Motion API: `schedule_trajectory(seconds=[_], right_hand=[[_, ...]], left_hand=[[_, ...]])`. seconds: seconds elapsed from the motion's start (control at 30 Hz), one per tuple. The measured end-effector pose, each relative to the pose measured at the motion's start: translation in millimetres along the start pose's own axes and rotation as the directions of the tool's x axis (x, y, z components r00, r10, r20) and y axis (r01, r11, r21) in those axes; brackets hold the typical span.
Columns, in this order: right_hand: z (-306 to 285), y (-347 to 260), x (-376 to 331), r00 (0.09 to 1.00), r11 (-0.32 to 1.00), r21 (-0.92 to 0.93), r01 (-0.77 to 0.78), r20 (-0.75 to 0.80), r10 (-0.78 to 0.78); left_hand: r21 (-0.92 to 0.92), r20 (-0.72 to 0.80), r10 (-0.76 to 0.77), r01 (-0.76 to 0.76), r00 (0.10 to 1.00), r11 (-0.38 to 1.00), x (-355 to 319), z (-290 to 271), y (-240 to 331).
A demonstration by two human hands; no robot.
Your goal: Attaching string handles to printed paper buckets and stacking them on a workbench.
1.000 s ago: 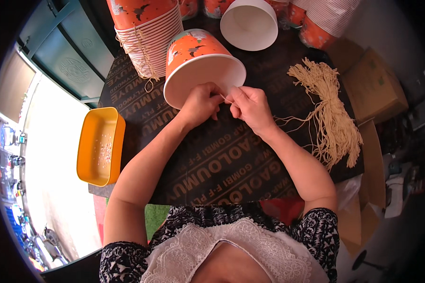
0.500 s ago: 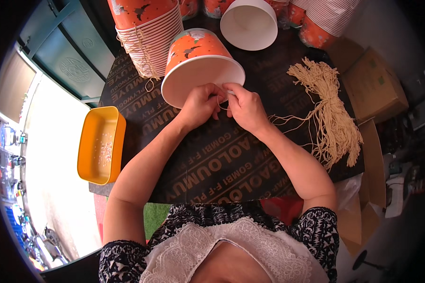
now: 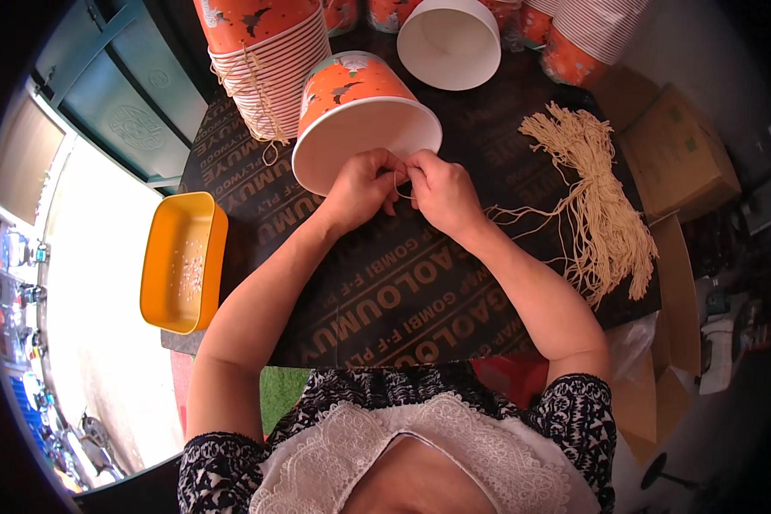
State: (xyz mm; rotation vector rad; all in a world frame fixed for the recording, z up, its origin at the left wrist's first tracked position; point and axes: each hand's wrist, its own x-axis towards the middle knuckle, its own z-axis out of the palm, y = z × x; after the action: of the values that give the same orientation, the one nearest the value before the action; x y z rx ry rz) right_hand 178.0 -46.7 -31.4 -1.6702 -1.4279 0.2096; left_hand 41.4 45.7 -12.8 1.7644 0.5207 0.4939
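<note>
watching from afar, i see left hand (image 3: 360,184) and right hand (image 3: 444,190) nearly together, both pinching thin cord (image 3: 404,198) before the tipped orange bucket (image 3: 358,86).

Tilted orange bucket (image 3: 355,84), white inside, thin string (image 3: 403,196)

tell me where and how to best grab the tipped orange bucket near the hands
The orange bucket is probably best gripped by the right side of its rim, coming from the right, thumb inside: its mouth faces the person, the left hand and right hand cover part of the lower rim, and a stack of buckets crowds its left.
</note>
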Motion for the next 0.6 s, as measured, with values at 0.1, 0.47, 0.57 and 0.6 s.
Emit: schedule_trajectory(seconds=[0.1, 0.47, 0.57, 0.6], right_hand=[[1.2, 0.4, 0.2, 1.000, 1.000, -0.009, -0.021, 0.008, 0.021], [1.9, 0.0, 2.3, 0.999, 0.999, 0.004, -0.039, 0.013, 0.039], [1.2, -1.1, 2.5, 0.998, 0.998, -0.005, -0.057, 0.018, 0.057], [1.4, -0.5, 2.5, 0.998, 0.998, -0.020, -0.062, 0.023, 0.063]], left_hand=[[-0.004, 0.007, -0.017, 0.017, 1.000, 1.000, 0.6, -0.6, -1.9], [-0.036, 0.017, -0.032, 0.032, 0.999, 0.999, 2.2, -1.7, -4.0], [-0.029, 0.019, -0.037, 0.037, 0.999, 0.999, 2.7, -1.9, -3.8], [-0.029, 0.020, -0.035, 0.036, 0.999, 0.999, 2.8, -1.9, -3.8]])
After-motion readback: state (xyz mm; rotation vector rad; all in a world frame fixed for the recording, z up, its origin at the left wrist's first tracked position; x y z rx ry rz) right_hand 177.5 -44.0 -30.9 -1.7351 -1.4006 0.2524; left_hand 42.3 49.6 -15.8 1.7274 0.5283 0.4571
